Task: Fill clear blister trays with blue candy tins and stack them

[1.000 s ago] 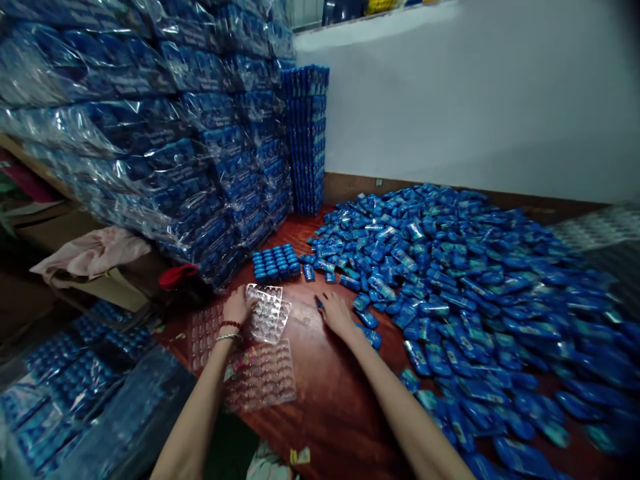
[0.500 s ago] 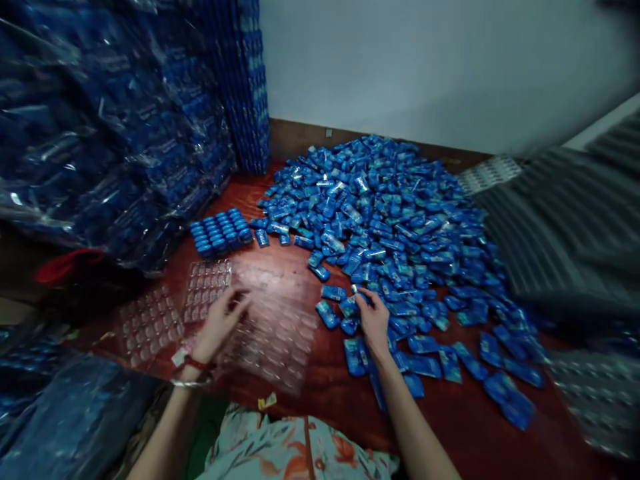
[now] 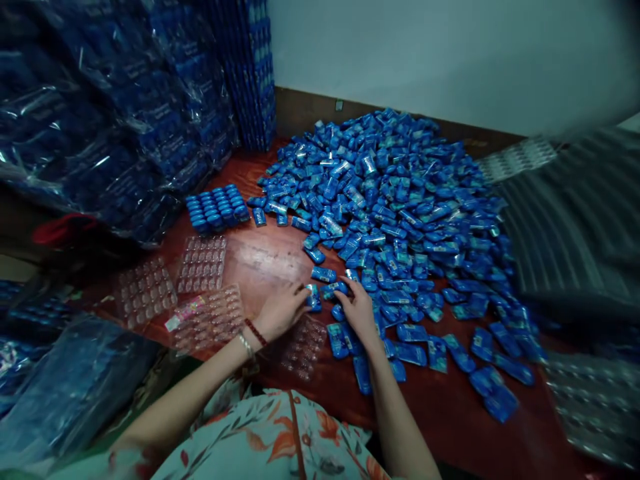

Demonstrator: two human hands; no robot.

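Note:
My left hand [image 3: 281, 311] rests on the red-brown table [image 3: 260, 257], its fingers closed on a small blue packet [image 3: 313, 297]. Close beside it, my right hand [image 3: 358, 308] pinches another blue packet [image 3: 334, 289] at the near edge of a big heap of blue packets [image 3: 400, 200]. A clear empty blister tray [image 3: 303, 343] lies just under and in front of both hands. Several loose packets lie around my right wrist.
Three more clear trays [image 3: 203, 263] lie to the left, and a tray filled with blue packets [image 3: 217, 208] sits behind them. Plastic-wrapped blue stacks [image 3: 110, 113] rise at the left. Stacked clear trays [image 3: 575, 227] stand at the right, against a white wall.
My left hand left the clear trays and moved right to the packets beside my right hand. A clear tray now lies under both hands. The view tilted down.

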